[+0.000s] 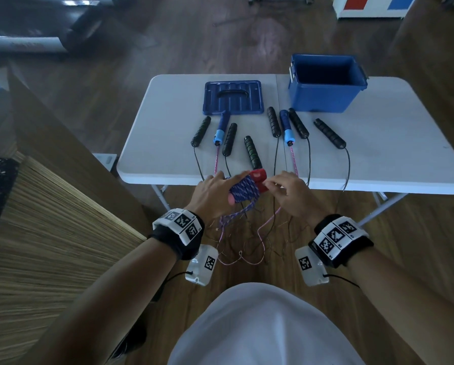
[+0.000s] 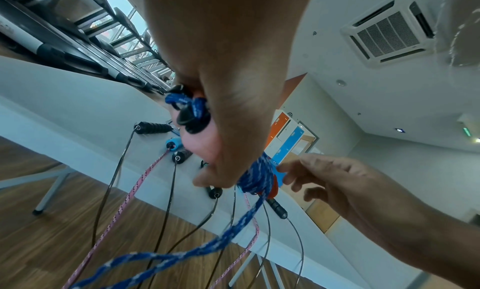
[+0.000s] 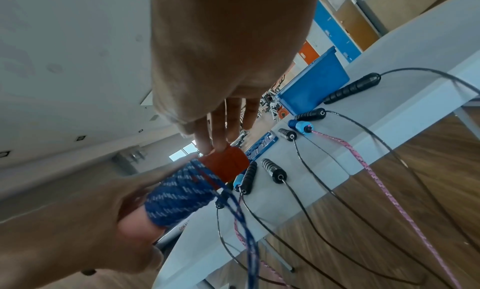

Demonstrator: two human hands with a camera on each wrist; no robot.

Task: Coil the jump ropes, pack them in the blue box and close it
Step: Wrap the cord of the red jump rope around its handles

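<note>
Both hands on rope bundle: left gripping, right fingertips touching.

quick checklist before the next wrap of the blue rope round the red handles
1. Left hand holds the red handles firmly: ok.
2. Blue rope wound tightly on the handles: ok.
3. Right hand has the loose strand: cannot tell, its fingers only touch the handle end.
4. Loose tail free of the pink rope below the table edge: cannot tell.
5. Blue box open: ok; lid lies beside it.
</note>
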